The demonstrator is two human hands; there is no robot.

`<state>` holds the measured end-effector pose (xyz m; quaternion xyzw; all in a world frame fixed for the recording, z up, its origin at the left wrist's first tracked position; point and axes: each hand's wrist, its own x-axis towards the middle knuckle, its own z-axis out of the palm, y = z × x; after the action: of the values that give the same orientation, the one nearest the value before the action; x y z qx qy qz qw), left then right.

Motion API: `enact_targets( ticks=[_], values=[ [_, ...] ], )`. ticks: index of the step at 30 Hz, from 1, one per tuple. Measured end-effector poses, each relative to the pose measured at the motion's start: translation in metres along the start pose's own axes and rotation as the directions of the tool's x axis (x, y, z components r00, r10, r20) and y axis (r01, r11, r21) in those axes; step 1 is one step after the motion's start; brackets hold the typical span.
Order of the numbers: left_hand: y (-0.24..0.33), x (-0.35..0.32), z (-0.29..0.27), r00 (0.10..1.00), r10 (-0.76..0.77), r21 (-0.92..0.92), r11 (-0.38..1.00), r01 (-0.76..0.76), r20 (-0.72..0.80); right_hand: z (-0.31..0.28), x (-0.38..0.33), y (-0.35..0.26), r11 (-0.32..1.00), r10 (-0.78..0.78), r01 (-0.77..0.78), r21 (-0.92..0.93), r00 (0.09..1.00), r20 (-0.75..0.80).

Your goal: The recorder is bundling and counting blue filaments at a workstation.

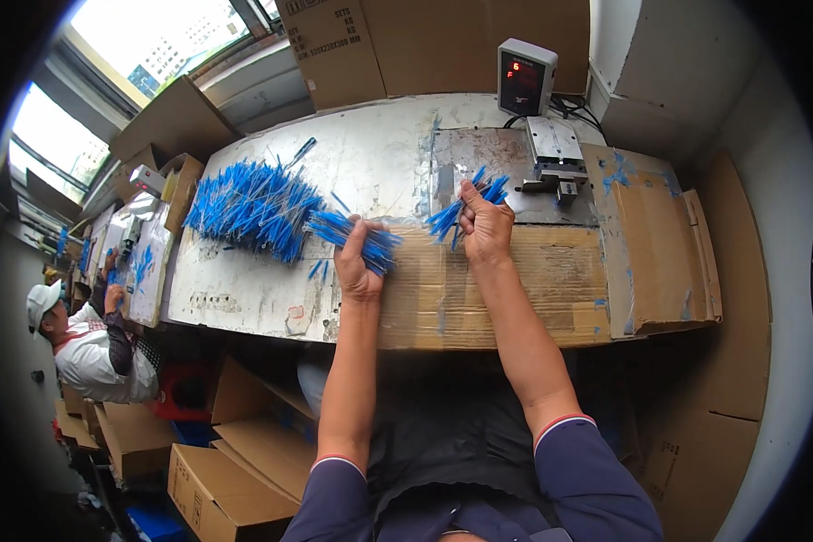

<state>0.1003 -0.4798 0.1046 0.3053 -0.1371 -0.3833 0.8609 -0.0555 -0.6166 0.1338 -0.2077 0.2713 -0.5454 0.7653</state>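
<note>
My left hand [359,264] is closed round a bundle of thin blue wire-like pieces [332,228], just right of a big pile. That pile of loose blue pieces [253,210], with pale thin strands among them, lies on the left of the white worktop. In my right hand [488,224] a smaller bundle of blue pieces [444,222] is gripped, its ends sticking out on both sides of the fingers. Both hands are above the table, apart from each other. A few single pieces [319,270] lie near my left hand.
A small metal machine [556,149] stands behind my right hand on a metal plate, with a red-digit display box [526,78] at the back. Flattened cardboard [533,280] covers the front. A screwdriver-like tool [303,150] lies behind the pile. Far left, a co-worker [99,348] sits by cardboard boxes [235,479].
</note>
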Motion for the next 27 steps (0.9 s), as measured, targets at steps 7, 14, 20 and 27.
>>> enact_targets(
  ticks=[7,14,20,27],
  values=[
    [0.027,0.000,-0.001,0.997,0.026,0.143,0.990,-0.015,-0.077,-0.005,0.001,-0.023,0.910,0.344,-0.256,-0.326,0.905,0.251],
    [0.026,-0.006,0.037,0.997,-0.037,0.471,0.882,0.001,0.066,0.002,-0.012,-0.017,0.840,0.430,-0.210,-0.500,0.820,0.379],
    [0.028,-0.001,0.049,0.987,-0.146,0.641,0.765,0.065,0.074,0.003,-0.018,-0.010,0.796,0.498,-0.164,-0.582,0.724,0.477],
    [0.030,-0.008,0.054,0.980,-0.148,0.628,0.777,0.035,0.129,0.001,-0.016,-0.009,0.723,0.553,-0.131,-0.678,0.699,0.455]
  ],
)
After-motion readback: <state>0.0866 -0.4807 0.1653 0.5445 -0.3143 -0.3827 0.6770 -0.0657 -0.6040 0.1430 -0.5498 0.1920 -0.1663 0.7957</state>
